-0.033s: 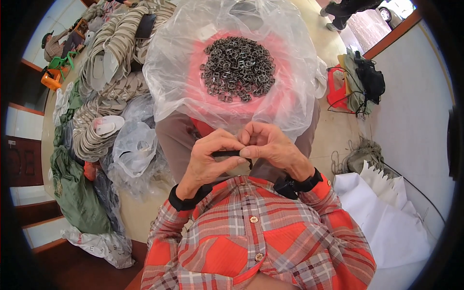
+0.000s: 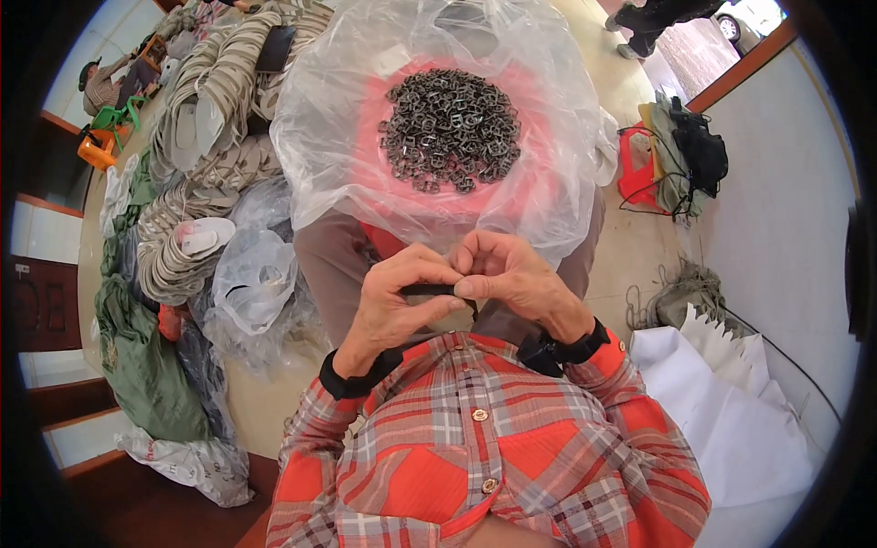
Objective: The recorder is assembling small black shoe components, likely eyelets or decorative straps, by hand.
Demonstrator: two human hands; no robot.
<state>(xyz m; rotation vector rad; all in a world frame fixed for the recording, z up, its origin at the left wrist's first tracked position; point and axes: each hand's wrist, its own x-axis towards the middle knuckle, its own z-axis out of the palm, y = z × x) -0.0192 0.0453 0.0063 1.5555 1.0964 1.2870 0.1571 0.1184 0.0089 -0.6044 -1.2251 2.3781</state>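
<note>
A short black strap (image 2: 427, 289) is held in front of my belly, its narrow tail hanging below the fingers. My left hand (image 2: 388, 297) has closed round one side of it, thumb beneath and fingers above. The thumb and forefinger of my right hand (image 2: 525, 283) pinch the strap's other end, and the fingertips of both hands meet there. Whether a small part sits between them is hidden. Just beyond my hands, a heap of dark metal buckles (image 2: 449, 128) lies on clear plastic sheeting (image 2: 320, 137), over a pink-red round surface (image 2: 370, 187) at my knees.
Stacks of beige shoe soles (image 2: 215, 100) stand at the left, beside crumpled clear bags (image 2: 256, 283) and a green sack (image 2: 151, 365). White cloth (image 2: 722, 411) lies at the right. Farther off are a red stool (image 2: 637, 169) with a black bag (image 2: 702, 151) and a seated person (image 2: 114, 87).
</note>
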